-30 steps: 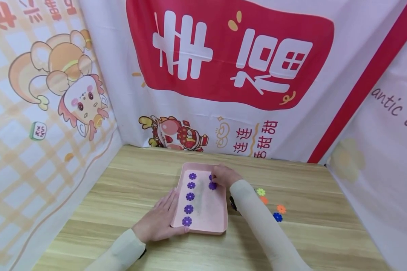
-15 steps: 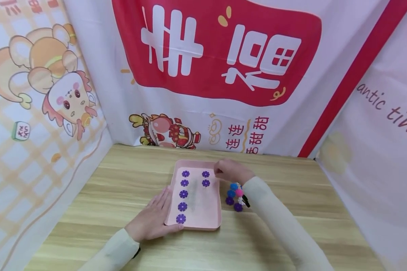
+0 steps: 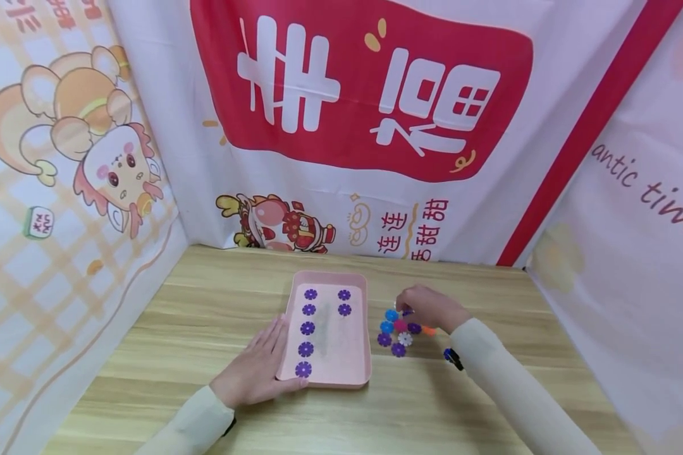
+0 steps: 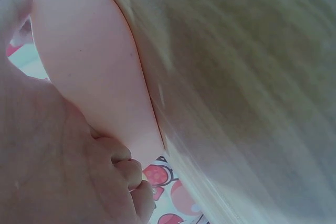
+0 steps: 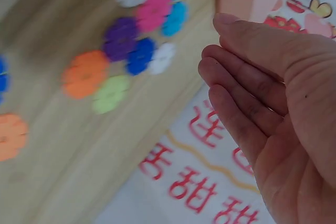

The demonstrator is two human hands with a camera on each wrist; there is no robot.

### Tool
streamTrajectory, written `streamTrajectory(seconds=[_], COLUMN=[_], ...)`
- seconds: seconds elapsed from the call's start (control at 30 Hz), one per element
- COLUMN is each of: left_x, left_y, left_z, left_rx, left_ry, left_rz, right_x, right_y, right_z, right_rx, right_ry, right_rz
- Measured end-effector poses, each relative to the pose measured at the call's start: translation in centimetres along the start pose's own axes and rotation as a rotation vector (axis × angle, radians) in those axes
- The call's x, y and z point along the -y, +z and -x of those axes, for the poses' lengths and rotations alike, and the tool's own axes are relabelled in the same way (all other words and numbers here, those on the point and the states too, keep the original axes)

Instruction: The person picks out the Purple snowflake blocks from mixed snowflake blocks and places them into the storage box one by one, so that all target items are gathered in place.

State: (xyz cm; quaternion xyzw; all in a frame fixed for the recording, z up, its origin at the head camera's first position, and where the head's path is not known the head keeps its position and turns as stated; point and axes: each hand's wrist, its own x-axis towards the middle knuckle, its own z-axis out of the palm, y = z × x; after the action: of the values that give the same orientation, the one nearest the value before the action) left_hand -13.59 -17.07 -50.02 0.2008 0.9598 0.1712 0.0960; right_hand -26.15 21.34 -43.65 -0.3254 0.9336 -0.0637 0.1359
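A pink tray (image 3: 341, 360) lies on the wooden table, with purple flower-shaped discs (image 3: 307, 328) in a column along its left side. Two more purple discs (image 3: 344, 309) sit at its upper right. My left hand (image 3: 253, 373) rests against the tray's left wall, fingers stretched along it and thumb at the near corner. Right of the tray, my right hand (image 3: 430, 308) hovers over loose notched discs. In the right wrist view its fingers are loosely bent with nothing between them. Below them show a purple disc (image 5: 121, 39), a dark blue disc (image 5: 140, 56) and a pink disc (image 5: 154, 11).
Nearer the tray lie light blue discs (image 3: 386, 327), a white disc (image 3: 405, 339) and a purple disc (image 3: 398, 349). An orange disc (image 5: 85, 74) and a light green disc (image 5: 111, 94) are in the same group. Printed cloth (image 3: 364, 221) walls the table's back and sides.
My right hand has moved from the tray's upper right area, past its rim, to the loose discs on the right. Both purple discs there are now uncovered. My left hand stays put.
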Motion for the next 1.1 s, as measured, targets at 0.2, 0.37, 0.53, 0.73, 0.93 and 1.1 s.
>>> streamTrajectory(seconds=[0.2, 0.37, 0.53, 0.73, 0.93, 1.1], left_x=[0.0, 0.0, 0.0, 0.1, 0.1, 0.0], left_y=[-0.2, -0.2, -0.1, 0.2, 0.1, 0.1], left_z=[0.1, 0.2, 0.1, 0.1, 0.1, 0.1], left_rx=[-0.007, -0.009, -0.002, -0.007, -0.004, 0.005], left_ry=[0.008, 0.006, 0.005, 0.000, -0.007, -0.012], left_rz=[0.004, 0.001, -0.012, -0.009, 0.003, 0.001], right_x=[-2.2, -3.3, -3.6, -3.7, -4.8, -5.3], right_y=[2.1, 3.6, 4.3, 4.3, 4.4, 4.3], right_z=[1.6, 1.9, 1.6, 0.9, 0.2, 0.2], right_rx=[-0.024, -0.030, -0.049, -0.038, -0.031, -0.021], right_ry=[0.013, 0.056, 0.069, 0.149, 0.217, 0.222], right_rz=[-0.040, -0.072, -0.080, -0.168, -0.281, -0.332])
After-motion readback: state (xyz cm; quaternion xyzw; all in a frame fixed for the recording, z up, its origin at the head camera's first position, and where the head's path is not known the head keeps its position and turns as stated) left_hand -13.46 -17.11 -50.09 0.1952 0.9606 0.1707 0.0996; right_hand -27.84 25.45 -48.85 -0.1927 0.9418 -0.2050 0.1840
